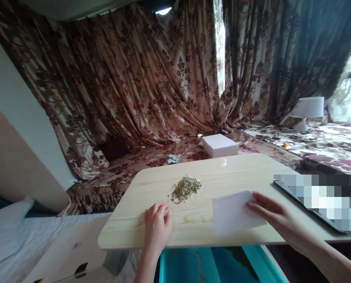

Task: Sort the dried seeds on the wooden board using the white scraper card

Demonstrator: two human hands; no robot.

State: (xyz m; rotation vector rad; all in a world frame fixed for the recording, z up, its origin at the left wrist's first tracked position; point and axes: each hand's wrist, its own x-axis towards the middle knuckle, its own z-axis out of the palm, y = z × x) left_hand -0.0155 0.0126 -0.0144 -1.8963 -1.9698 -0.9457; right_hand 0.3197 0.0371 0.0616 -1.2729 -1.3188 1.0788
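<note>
A small pile of mixed green and pale grains or seeds [186,189] lies on the light wood-grain table [140,196]. My left hand [157,224] rests on the tabletop just below and left of the pile. Its fingers are bent, the thumb stands apart, and nothing shows in it. On the right, my right hand [268,210] pinches the edge of a white sheet of paper [234,212] between thumb and fingers. The sheet is tilted over the table, to the right of the grains and apart from them.
A dark-edged device [308,206], partly blurred out, lies at the table's right. Below the front edge is a turquoise container [187,265]. Behind the table are a white box [219,145] and a small grey-blue cloth [173,158]. A white lamp [309,108] stands far right.
</note>
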